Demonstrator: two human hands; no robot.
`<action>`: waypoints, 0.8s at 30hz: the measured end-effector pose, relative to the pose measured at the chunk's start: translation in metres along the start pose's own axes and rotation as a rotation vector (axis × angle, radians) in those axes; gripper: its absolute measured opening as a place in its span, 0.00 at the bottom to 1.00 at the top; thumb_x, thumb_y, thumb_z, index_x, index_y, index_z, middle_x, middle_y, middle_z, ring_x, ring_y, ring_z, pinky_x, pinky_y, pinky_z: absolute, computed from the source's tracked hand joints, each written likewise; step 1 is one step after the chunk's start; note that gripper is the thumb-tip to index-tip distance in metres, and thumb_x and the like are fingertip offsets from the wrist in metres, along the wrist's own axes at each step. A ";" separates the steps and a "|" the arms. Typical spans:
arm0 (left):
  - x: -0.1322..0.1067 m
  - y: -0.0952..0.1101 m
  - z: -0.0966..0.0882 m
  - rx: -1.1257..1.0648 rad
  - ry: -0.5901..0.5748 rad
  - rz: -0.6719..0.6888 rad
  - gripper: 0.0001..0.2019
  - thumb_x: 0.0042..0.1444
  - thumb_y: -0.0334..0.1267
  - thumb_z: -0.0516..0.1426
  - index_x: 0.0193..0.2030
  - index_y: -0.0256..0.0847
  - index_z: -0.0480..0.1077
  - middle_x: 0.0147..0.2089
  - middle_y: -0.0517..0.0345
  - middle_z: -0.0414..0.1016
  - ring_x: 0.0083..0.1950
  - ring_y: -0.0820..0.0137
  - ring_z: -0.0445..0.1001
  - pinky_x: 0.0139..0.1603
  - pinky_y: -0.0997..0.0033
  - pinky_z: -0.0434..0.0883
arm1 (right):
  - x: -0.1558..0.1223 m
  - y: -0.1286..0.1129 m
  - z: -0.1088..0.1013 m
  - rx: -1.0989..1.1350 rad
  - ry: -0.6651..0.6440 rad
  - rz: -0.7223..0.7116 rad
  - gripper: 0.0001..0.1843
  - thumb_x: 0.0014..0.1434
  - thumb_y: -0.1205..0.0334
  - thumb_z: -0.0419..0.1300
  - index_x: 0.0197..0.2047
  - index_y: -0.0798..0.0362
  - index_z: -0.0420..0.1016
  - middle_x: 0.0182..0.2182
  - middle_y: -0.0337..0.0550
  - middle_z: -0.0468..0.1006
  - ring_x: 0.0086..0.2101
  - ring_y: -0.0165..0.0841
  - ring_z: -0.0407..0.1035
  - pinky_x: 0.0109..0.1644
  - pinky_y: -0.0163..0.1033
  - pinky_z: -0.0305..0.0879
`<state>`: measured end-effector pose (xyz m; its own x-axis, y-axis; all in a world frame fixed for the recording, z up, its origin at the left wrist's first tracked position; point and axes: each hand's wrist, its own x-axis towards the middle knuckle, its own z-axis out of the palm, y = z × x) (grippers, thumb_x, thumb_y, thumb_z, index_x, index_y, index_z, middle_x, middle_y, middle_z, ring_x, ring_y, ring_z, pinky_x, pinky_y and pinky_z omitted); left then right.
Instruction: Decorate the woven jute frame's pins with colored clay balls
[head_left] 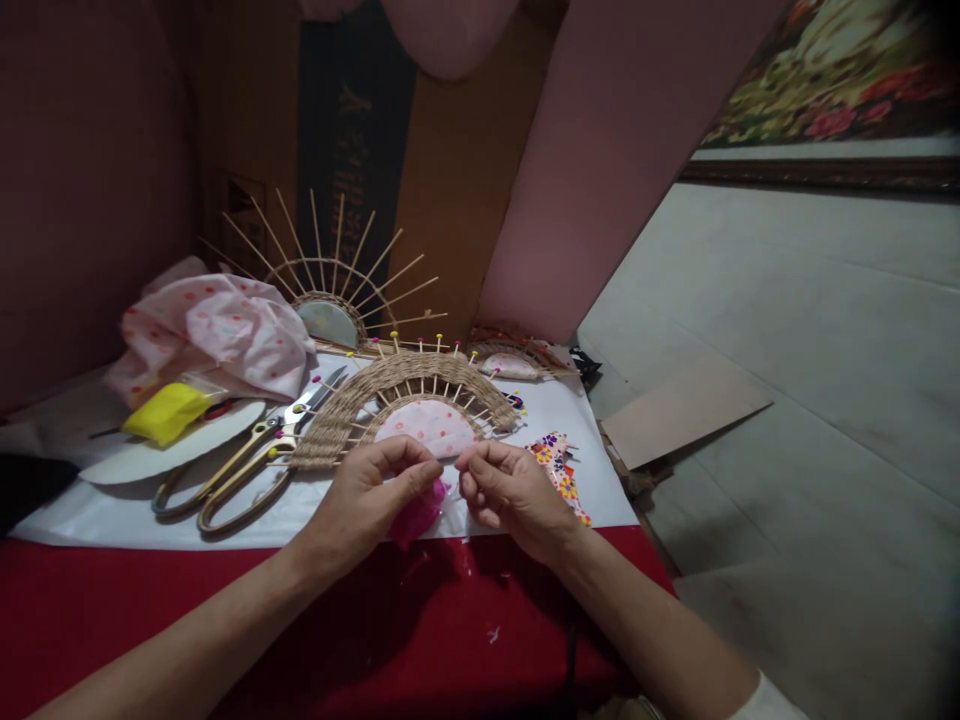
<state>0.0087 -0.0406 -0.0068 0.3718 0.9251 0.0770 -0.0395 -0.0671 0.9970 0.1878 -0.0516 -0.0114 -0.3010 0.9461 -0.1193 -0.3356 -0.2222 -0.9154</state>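
My left hand (386, 492) is closed in a pinch, thumb against index finger. Facing it a short gap away, my right hand (510, 492) pinches too, its other fingers curled. Whatever either pinch holds is too small or hidden to make out. A bright magenta crumpled piece (420, 512) shows beneath my left fingers; whether that hand touches it I cannot tell. Just beyond both hands lies a woven half-round piece (405, 372), its sticks tipped with yellow and pink balls. Dotted pale pink fabric (429, 425) covers its half-disc centre.
Large scissors (247, 455) lie left of the weaving, near a yellow packet (169, 413) and dotted cloth (217, 330). Behind stands an unfinished stick frame (330, 320). Flowered fabric (559, 470) lies right, on the white sheet (607, 490) over a red cloth (480, 620).
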 end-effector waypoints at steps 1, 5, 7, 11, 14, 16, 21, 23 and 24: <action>0.000 -0.001 0.000 0.020 -0.014 0.013 0.15 0.56 0.46 0.56 0.26 0.37 0.66 0.21 0.64 0.64 0.22 0.77 0.61 0.22 0.77 0.60 | 0.000 0.001 0.000 -0.045 0.002 -0.012 0.12 0.54 0.55 0.63 0.35 0.56 0.74 0.22 0.37 0.71 0.17 0.21 0.57 0.16 0.26 0.50; 0.000 -0.004 0.001 0.166 -0.044 0.080 0.19 0.59 0.47 0.51 0.22 0.37 0.65 0.20 0.63 0.62 0.22 0.76 0.59 0.22 0.77 0.59 | -0.003 0.005 0.001 -0.239 0.048 -0.175 0.12 0.53 0.55 0.63 0.38 0.54 0.77 0.25 0.37 0.73 0.18 0.21 0.57 0.18 0.27 0.52; 0.000 -0.003 0.002 0.208 -0.049 0.078 0.15 0.58 0.45 0.54 0.25 0.37 0.67 0.22 0.62 0.64 0.24 0.76 0.61 0.23 0.77 0.60 | -0.005 0.005 0.002 -0.329 0.046 -0.222 0.12 0.55 0.55 0.61 0.38 0.54 0.77 0.22 0.36 0.72 0.17 0.21 0.55 0.19 0.28 0.51; 0.000 -0.003 0.002 0.184 -0.048 0.082 0.08 0.56 0.40 0.56 0.32 0.37 0.70 0.27 0.61 0.68 0.26 0.75 0.64 0.25 0.77 0.63 | -0.009 0.008 0.001 -0.523 0.056 -0.342 0.12 0.61 0.56 0.56 0.43 0.53 0.75 0.20 0.36 0.71 0.18 0.24 0.57 0.21 0.30 0.54; 0.000 -0.006 0.002 0.165 -0.035 0.088 0.09 0.57 0.41 0.55 0.31 0.37 0.69 0.26 0.62 0.67 0.26 0.76 0.63 0.25 0.77 0.62 | -0.010 0.010 0.000 -0.625 0.063 -0.436 0.12 0.63 0.59 0.52 0.47 0.52 0.72 0.26 0.38 0.72 0.22 0.25 0.59 0.23 0.31 0.56; 0.001 -0.009 0.002 0.170 -0.037 0.094 0.14 0.59 0.43 0.53 0.27 0.37 0.66 0.23 0.63 0.64 0.24 0.76 0.61 0.23 0.78 0.60 | -0.011 0.010 0.000 -0.673 0.049 -0.462 0.12 0.64 0.62 0.49 0.47 0.52 0.71 0.25 0.36 0.67 0.21 0.25 0.57 0.24 0.31 0.55; 0.000 -0.009 0.003 0.194 -0.040 0.107 0.15 0.59 0.43 0.52 0.26 0.37 0.67 0.22 0.64 0.62 0.23 0.77 0.59 0.23 0.78 0.59 | -0.011 0.008 0.001 -0.838 0.048 -0.532 0.11 0.65 0.63 0.48 0.44 0.53 0.71 0.26 0.36 0.65 0.26 0.27 0.60 0.29 0.32 0.57; 0.000 -0.007 0.003 0.176 -0.045 0.098 0.09 0.57 0.41 0.55 0.30 0.38 0.69 0.24 0.64 0.65 0.24 0.76 0.61 0.24 0.78 0.61 | -0.012 0.008 0.002 -0.870 0.054 -0.544 0.10 0.64 0.62 0.50 0.44 0.53 0.70 0.26 0.36 0.66 0.26 0.27 0.59 0.28 0.32 0.56; 0.000 -0.006 0.003 0.166 -0.045 0.092 0.08 0.56 0.40 0.56 0.30 0.38 0.68 0.24 0.64 0.66 0.24 0.76 0.62 0.24 0.77 0.61 | -0.013 0.008 0.002 -0.879 0.056 -0.555 0.10 0.64 0.62 0.50 0.45 0.53 0.70 0.25 0.36 0.66 0.24 0.27 0.59 0.27 0.32 0.55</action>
<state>0.0114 -0.0417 -0.0123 0.4147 0.8950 0.1645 0.0766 -0.2145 0.9737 0.1871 -0.0658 -0.0170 -0.2535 0.8776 0.4069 0.3611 0.4760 -0.8019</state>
